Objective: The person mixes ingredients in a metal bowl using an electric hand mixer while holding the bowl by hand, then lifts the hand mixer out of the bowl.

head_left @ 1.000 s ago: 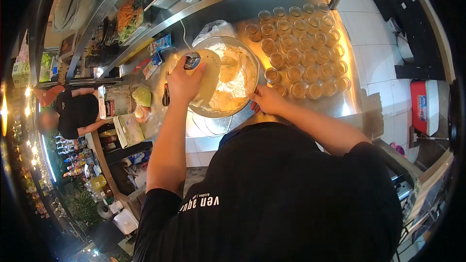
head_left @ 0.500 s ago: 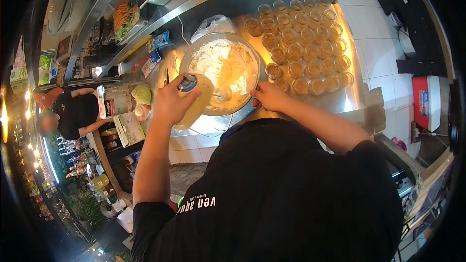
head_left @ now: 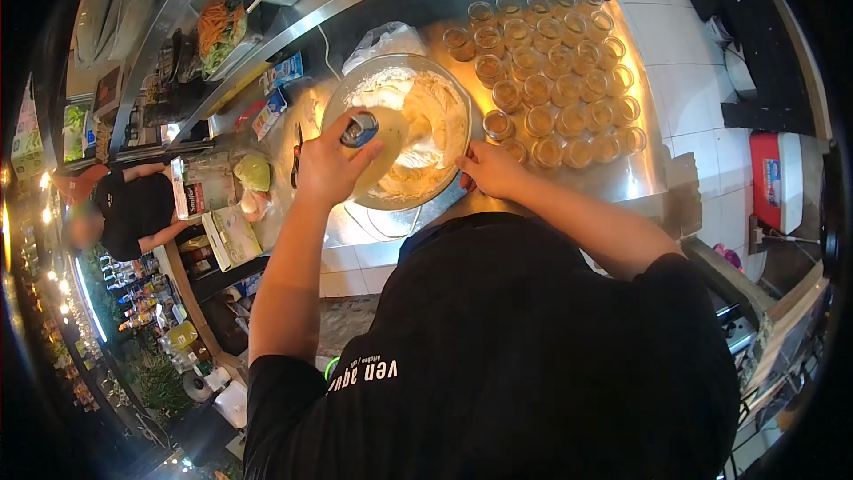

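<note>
A large bowl (head_left: 404,60) stands on the steel counter and holds a pale, creamy mixture (head_left: 435,111) with orange-brown and white streaks. My left hand (head_left: 330,164) is wrapped around what looks like an electric hand mixer (head_left: 387,135), pale yellow with a dark, silver-rimmed end. It hangs over the left part of the bowl, and its lower end is hidden from me. At the bowl's right edge, the fingers of my right hand (head_left: 490,169) are closed on the rim.
Several rows of small glass jars (head_left: 538,89) with brown contents fill the counter's right side. A plastic bag (head_left: 384,43) lies behind the bowl. To the left are a green vegetable (head_left: 253,172), cartons (head_left: 233,236) and another person (head_left: 133,209). A steel shelf (head_left: 293,22) crosses above.
My left hand has shifted right and up with the mixer, further over the bowl. The right hand stays at the rim. The whole view has moved slightly.
</note>
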{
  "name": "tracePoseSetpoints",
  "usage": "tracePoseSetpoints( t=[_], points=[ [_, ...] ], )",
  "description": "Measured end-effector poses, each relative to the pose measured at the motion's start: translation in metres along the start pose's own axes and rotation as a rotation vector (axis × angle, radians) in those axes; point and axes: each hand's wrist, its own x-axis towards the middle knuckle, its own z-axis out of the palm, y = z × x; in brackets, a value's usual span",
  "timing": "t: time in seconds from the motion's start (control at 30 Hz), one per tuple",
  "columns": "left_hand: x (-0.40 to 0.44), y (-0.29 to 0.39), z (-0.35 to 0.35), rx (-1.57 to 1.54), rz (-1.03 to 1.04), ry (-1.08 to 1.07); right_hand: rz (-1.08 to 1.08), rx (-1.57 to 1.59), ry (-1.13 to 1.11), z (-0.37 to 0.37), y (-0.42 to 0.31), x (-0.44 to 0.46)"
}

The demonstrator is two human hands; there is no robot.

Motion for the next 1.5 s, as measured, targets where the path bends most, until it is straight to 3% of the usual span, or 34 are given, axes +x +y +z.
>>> tracePoseSetpoints(
  t=[0.13,0.2,0.3,0.63,0.83,1.0,1.23,1.33,1.5],
  points=[
    [-0.012,-0.003,-0.019,0.04,0.055,-0.103,-0.032,-0.023,0.002,-0.001,0.006,0.003],
    [-0.014,-0.002,-0.027,0.114,-0.06,-0.081,-0.07,-0.032,-0.015,0.0,0.008,0.003],
    [-0.008,-0.013,-0.016,0.088,-0.037,0.067,-0.06,-0.036,-0.024,0.004,0.009,0.005],
    [-0.01,-0.009,-0.016,0.047,-0.092,0.01,-0.018,-0.074,0.008,-0.005,0.003,-0.005],
    [-0.021,-0.014,-0.025,0.097,-0.173,-0.031,-0.12,-0.368,0.034,-0.014,-0.01,-0.017],
    [-0.028,-0.013,-0.023,-0.043,-0.086,-0.038,-0.188,-0.338,0.189,-0.018,-0.021,-0.019],
    [0.0,0.02,0.01,0.028,-0.084,0.076,-0.313,-0.35,0.162,-0.004,-0.035,-0.018],
    [0.013,0.012,0.011,0.064,0.023,0.165,-0.315,-0.333,0.134,-0.001,-0.033,-0.019],
    [0.011,0.0,0.005,0.019,-0.016,0.144,-0.312,-0.326,0.094,-0.001,-0.027,-0.018]
  ],
)
